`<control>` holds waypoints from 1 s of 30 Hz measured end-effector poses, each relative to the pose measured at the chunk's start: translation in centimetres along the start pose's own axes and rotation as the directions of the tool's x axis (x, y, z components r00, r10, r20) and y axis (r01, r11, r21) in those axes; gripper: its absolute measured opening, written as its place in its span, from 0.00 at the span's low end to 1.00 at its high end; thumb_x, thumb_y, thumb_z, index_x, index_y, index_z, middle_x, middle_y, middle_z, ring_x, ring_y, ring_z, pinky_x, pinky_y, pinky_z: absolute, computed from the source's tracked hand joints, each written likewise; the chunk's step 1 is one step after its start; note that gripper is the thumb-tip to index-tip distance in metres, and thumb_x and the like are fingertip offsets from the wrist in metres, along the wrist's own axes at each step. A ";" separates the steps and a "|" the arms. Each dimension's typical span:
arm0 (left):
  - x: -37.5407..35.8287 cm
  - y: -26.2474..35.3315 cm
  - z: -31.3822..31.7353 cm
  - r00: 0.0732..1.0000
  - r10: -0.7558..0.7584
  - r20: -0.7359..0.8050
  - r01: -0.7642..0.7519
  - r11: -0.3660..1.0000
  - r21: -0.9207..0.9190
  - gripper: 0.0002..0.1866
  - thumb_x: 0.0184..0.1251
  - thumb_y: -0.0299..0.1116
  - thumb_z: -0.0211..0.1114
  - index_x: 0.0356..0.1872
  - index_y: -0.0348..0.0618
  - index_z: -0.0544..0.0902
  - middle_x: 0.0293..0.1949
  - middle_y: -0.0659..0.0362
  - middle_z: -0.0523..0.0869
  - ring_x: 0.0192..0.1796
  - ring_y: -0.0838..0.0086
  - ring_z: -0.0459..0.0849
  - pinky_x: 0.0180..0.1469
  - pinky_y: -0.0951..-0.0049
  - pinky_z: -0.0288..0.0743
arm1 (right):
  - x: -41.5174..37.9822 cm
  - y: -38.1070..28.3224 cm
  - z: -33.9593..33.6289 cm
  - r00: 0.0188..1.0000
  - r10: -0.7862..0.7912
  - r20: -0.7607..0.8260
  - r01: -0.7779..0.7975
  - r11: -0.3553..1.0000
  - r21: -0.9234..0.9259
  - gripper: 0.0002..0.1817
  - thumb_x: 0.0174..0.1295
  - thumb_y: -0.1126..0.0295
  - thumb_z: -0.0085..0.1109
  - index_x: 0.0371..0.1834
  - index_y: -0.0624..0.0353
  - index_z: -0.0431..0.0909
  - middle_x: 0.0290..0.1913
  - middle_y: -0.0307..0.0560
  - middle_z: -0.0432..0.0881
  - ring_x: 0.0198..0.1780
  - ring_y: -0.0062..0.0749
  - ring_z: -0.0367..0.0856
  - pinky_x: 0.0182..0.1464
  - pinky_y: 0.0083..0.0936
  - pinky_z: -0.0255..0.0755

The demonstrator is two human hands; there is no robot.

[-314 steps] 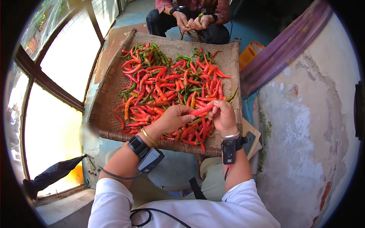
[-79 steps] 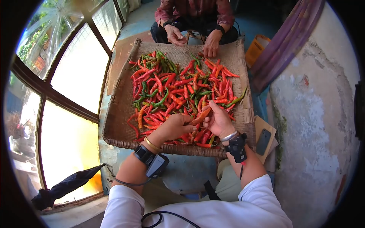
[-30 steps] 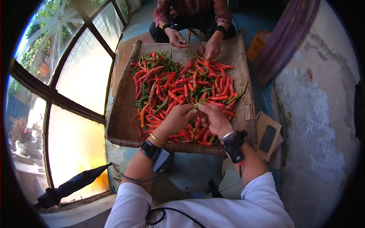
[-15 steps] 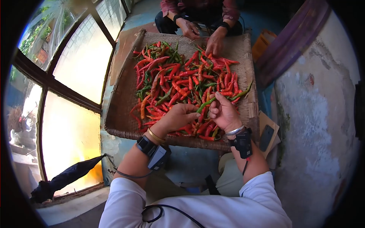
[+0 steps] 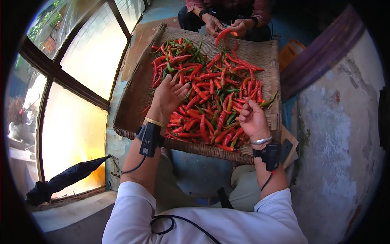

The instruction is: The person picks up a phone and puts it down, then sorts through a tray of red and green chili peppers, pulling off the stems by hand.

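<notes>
A wide woven basket (image 5: 142, 93) holds many red chili peppers (image 5: 199, 87), with green ones mixed in. My left hand (image 5: 170, 95) is over the left part of the heap, palm turned up, fingers apart and nothing in them. Just beyond its fingertips is a green chili pepper (image 5: 168, 63), beside a cluster of mostly green peppers (image 5: 185, 49). Above the right side of the heap, my right hand (image 5: 254, 118) has its fingers curled in and the thumb against them. Whether something small is pinched there is hidden.
Across the basket, another person's hands (image 5: 227, 27) hold a red chili pepper (image 5: 221, 37). Windows (image 5: 81, 93) and a folded dark umbrella (image 5: 67, 179) are on the left. A wall (image 5: 333, 134) and a phone on cardboard (image 5: 285, 148) are on the right.
My left hand has moved up and left, opening and leaving the green chili by the green cluster. My right hand has shifted right. The other person's hands have lifted a red pepper.
</notes>
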State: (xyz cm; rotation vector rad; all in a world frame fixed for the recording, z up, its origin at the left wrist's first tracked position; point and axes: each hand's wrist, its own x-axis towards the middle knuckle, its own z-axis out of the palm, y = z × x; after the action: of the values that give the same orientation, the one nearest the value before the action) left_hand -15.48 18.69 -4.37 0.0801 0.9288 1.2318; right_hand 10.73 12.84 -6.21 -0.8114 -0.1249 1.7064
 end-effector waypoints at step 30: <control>0.3 -5.7 -0.6 0.917 0.077 0.390 -0.364 0.559 0.745 0.13 0.59 0.33 0.56 0.41 0.37 0.76 0.31 0.61 0.79 0.32 0.79 0.77 0.32 0.78 0.70 | -3.9 5.7 5.5 0.910 0.137 0.392 0.057 0.893 -0.446 0.07 0.56 0.70 0.54 0.36 0.60 0.73 0.31 0.39 0.77 0.28 0.16 0.73 0.27 0.13 0.66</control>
State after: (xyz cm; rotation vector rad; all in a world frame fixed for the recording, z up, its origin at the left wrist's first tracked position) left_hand -11.49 16.50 -7.89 1.1512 1.1532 0.8775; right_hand 3.25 9.38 -3.04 -0.7702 -0.8300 1.9005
